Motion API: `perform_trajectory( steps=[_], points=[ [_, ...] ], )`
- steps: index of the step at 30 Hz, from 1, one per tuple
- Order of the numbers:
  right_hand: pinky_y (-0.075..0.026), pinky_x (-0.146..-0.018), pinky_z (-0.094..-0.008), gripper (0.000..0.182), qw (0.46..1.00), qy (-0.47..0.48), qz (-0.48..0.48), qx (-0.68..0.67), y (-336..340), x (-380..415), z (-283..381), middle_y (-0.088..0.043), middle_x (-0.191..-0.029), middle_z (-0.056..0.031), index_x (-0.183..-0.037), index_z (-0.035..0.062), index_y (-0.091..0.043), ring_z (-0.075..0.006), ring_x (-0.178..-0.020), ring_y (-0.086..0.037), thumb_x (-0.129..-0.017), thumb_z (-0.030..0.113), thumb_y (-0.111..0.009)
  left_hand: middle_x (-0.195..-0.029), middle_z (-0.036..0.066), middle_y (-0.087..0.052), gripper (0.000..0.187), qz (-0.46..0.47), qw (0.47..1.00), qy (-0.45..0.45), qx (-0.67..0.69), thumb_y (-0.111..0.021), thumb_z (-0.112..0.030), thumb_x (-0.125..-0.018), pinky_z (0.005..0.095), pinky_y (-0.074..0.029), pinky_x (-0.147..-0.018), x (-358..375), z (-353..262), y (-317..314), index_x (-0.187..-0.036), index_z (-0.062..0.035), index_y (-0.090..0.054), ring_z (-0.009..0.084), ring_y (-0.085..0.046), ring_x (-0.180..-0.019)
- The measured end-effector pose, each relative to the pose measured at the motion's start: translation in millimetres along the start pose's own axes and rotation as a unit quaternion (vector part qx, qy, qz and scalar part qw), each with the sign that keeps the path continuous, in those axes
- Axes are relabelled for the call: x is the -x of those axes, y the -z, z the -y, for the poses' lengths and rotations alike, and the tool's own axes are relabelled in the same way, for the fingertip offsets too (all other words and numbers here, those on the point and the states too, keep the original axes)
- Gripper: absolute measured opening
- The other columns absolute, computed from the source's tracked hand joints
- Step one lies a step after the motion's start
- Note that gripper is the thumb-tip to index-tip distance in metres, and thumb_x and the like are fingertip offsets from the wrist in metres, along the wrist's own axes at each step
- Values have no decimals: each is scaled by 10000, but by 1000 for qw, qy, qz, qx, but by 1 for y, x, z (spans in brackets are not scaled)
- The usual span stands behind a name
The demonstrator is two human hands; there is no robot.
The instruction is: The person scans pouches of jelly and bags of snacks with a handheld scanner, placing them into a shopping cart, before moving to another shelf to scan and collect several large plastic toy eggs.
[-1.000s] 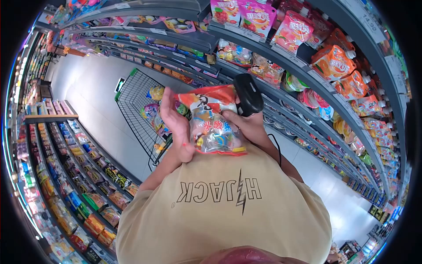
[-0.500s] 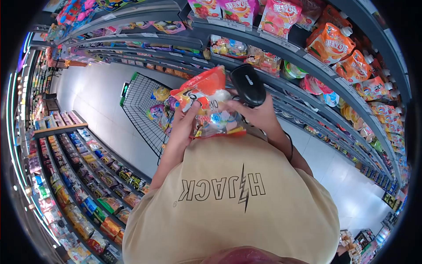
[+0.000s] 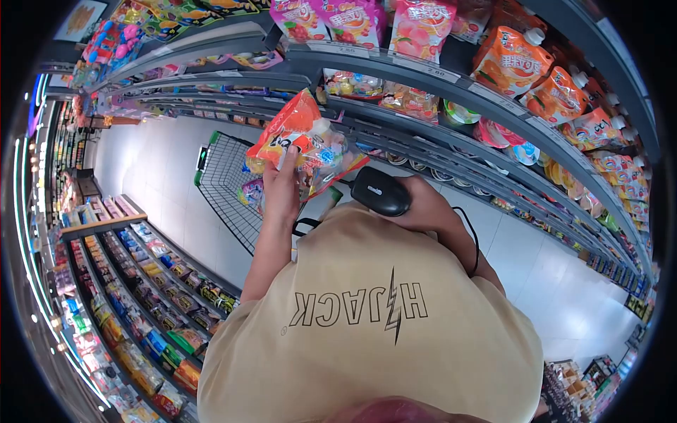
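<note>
In my left hand [image 3: 282, 189], I grip a clear plastic snack bag [image 3: 328, 156] with a red top, filled with small colourful pieces. The thumb lies over its front, and the bag tilts above the shopping cart [image 3: 224, 180]. My right hand [image 3: 427, 204] is just below and right of the bag, apart from it. It is closed around a rounded black device [image 3: 381, 191] with a small pale logo, which hides most of the fingers. A thin black cord [image 3: 474, 243] loops by the right wrist. The cart, with green trim, has colourful packages [image 3: 251, 192] in it.
Ahead and to the right, curved-looking shelves [image 3: 395, 62] carry orange spouted pouches [image 3: 511, 62] and pink packs [image 3: 422, 29]. Another shelf unit [image 3: 106, 224] with packaged snacks stands on the left. Pale tiled floor [image 3: 159, 151] runs between them.
My right hand has let go of the snack bag and moved down with the black device. My left hand has shifted the bag left, toward the cart.
</note>
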State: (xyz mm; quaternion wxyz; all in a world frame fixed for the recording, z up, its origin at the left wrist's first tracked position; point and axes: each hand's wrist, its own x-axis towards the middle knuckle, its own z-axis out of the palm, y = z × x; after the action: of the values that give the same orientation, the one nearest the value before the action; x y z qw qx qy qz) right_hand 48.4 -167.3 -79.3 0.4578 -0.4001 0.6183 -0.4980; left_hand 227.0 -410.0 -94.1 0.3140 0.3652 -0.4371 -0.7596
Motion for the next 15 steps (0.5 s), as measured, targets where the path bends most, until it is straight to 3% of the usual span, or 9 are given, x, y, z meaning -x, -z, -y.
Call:
perform_trajectory(
  steps=[5,6,12,15],
  points=[
    [-586,-899,-352,501,999,1,0,42,11,6,-16,-811,-1049,-145,-1179,-35,-750,-186,-962,-764,-822,275,-915,-1326,107,-708,453,21,998,20,-64,-731,-179,-1054,367,-637,-908,-43,0,-14,-1434,-23,-542,213,-747,-1122],
    [-585,-899,-352,498,999,4,1,47,12,8,-16,-811,-1050,-144,-1183,-34,-749,-184,-965,-762,-826,272,-913,-1302,106,-715,447,43,998,-1,-43,-743,-190,-1047,356,-645,-849,-54,-1,-25,-1413,-21,-548,200,-757,-1081],
    [-583,-895,-366,479,1000,5,6,25,16,21,-15,-808,-1070,-140,-1177,-22,-751,-187,-963,-754,-832,268,-913,-1232,80,-718,387,100,993,-32,-48,-728,-203,-1060,325,-626,-820,-125,-3,-72,-1365,-19,-576,168,-748,-1015],
    [-572,-888,-379,550,1000,-18,-5,14,20,27,-23,-807,-1055,-166,-1211,0,-748,-245,-951,-776,-778,304,-899,-1196,78,-728,323,147,982,-71,-92,-706,-184,-1063,302,-585,-808,-190,26,-66,-1326,-16,-624,155,-727,-1002]
  ],
)
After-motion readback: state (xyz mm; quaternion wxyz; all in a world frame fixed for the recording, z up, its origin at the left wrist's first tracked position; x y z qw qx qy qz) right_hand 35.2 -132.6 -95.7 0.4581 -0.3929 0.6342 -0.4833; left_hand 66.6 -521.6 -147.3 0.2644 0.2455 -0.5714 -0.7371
